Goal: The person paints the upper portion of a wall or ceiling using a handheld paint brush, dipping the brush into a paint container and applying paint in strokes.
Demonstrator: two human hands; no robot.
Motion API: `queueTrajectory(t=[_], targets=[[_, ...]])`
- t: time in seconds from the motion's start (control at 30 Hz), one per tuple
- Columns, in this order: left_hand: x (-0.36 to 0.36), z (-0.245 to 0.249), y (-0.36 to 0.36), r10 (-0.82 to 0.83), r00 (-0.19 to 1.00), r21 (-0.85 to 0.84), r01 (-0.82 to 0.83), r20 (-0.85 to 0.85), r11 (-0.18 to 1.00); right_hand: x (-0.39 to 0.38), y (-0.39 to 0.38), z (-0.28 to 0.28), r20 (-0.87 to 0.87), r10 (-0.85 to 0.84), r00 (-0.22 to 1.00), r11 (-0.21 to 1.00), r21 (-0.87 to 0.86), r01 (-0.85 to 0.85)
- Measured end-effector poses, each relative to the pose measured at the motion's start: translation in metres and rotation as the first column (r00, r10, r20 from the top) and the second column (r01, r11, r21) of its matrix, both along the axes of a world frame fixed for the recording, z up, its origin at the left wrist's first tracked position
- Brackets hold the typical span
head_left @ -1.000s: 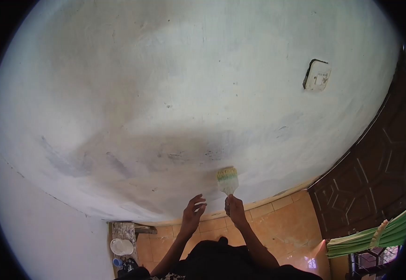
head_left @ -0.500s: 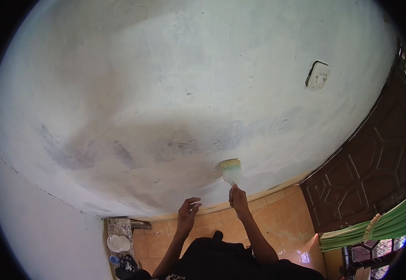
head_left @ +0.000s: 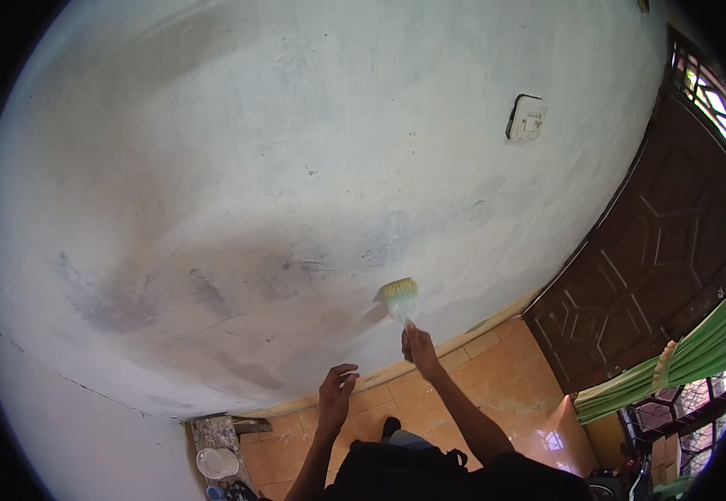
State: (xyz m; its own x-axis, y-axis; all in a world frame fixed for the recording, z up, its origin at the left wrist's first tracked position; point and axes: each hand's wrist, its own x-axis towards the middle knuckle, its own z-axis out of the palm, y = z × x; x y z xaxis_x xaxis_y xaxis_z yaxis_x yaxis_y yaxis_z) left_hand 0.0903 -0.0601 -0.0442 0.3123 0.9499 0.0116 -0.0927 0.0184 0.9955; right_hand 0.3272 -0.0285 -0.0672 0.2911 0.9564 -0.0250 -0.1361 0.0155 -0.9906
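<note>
A wide brush [head_left: 400, 299] with pale yellow bristles and a whitish-green body is held by its handle in my right hand [head_left: 418, 349]. Its bristle end is at the lower part of the whitish wall [head_left: 338, 108], beside a shadow. Whether the bristles touch the surface is hard to tell. Left of it, my left hand [head_left: 338, 390] is raised near the wall's base, fingers apart and slightly curled, holding nothing. Grey, smudged patches [head_left: 121, 305] mark the lower wall.
A switch plate [head_left: 527, 118] sits on the upper right wall. On the right are a dark wooden door [head_left: 630, 242] and a green curtain [head_left: 689, 359]. A white container [head_left: 217, 463] and a blue cup [head_left: 214, 493] are at lower left. Orange tiles [head_left: 455, 397] cover the floor.
The view has turned, so the switch plate appears further left and more of the door shows. My right hand and the brush appear slightly left and higher; my left hand stays raised.
</note>
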Motion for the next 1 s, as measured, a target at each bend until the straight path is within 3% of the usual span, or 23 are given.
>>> queueTrajectory(t=[0.07, 0.17, 0.27, 0.33, 0.43, 0.47, 0.5, 0.53, 0.57, 0.63, 0.7, 0.77, 0.83, 0.93, 1.0], targets=[[-0.004, -0.004, -0.003, 0.016, 1.0, -0.003, -0.016, 0.024, 1.0, -0.008, -0.02, 0.032, -0.089, 0.009, 0.996, 1.0, -0.017, -0.01], [-0.012, -0.019, -0.006, 0.008, 1.0, -0.068, -0.009, -0.021, 0.998, 0.013, 0.002, 0.109, 0.032, -0.073, 0.997, 0.976, 0.21, 0.064], [-0.012, -0.014, -0.013, -0.023, 0.999, -0.09, 0.019, -0.046, 0.996, 0.034, 0.022, 0.163, 0.018, -0.046, 0.999, 0.977, 0.209, 0.041], [-0.01, -0.011, -0.016, -0.035, 0.998, -0.097, 0.03, -0.051, 0.995, 0.044, 0.032, 0.147, 0.039, -0.027, 0.999, 0.981, 0.191, 0.019], [-0.004, -0.008, -0.017, -0.048, 0.998, -0.082, 0.045, -0.041, 0.996, 0.044, 0.029, 0.062, 0.102, -0.033, 0.994, 0.987, 0.159, 0.016], [0.0, -0.007, -0.017, -0.051, 0.998, -0.071, 0.048, -0.037, 0.996, 0.038, 0.017, 0.031, 0.057, -0.02, 0.998, 0.998, 0.065, 0.017], [0.002, -0.006, -0.016, -0.053, 0.998, -0.062, 0.051, -0.032, 0.997, 0.03, 0.006, 0.0, 0.134, -0.079, 0.988, 0.997, -0.001, 0.079], [0.003, -0.007, -0.017, -0.046, 0.998, -0.072, 0.043, -0.05, 0.997, 0.018, -0.011, -0.008, 0.066, -0.086, 0.994, 0.994, -0.058, 0.09], [0.005, -0.009, -0.015, -0.041, 0.997, -0.076, 0.036, -0.063, 0.996, 0.013, -0.023, -0.001, -0.024, -0.045, 0.999, 0.998, -0.052, 0.044], [0.018, -0.008, -0.006, -0.045, 0.996, -0.068, 0.04, -0.077, 0.997, 0.024, -0.019, 0.034, -0.006, -0.04, 0.999, 0.998, 0.047, 0.04], [0.026, -0.009, -0.001, -0.076, 0.992, -0.07, 0.068, -0.104, 0.995, 0.044, -0.005, 0.104, 0.104, -0.095, 0.99, 0.974, 0.213, 0.071], [0.043, -0.001, 0.005, -0.094, 0.99, -0.056, 0.089, -0.109, 0.995, 0.069, 0.012, 0.163, 0.071, -0.088, 0.994, 0.963, 0.261, 0.066], [0.065, 0.005, 0.014, -0.113, 0.989, -0.032, 0.11, -0.096, 0.993, 0.087, 0.03, 0.185, 0.038, -0.095, 0.995, 0.96, 0.266, 0.082], [0.098, 0.008, 0.028, -0.123, 0.991, 0.0, 0.124, -0.06, 0.992, 0.103, 0.041, 0.136, 0.067, -0.065, 0.996, 0.964, 0.262, 0.046], [0.12, 0.012, 0.035, -0.117, 0.992, 0.006, 0.118, -0.054, 0.993, 0.103, 0.034, 0.072, 0.067, -0.042, 0.997, 0.974, 0.224, 0.026]])
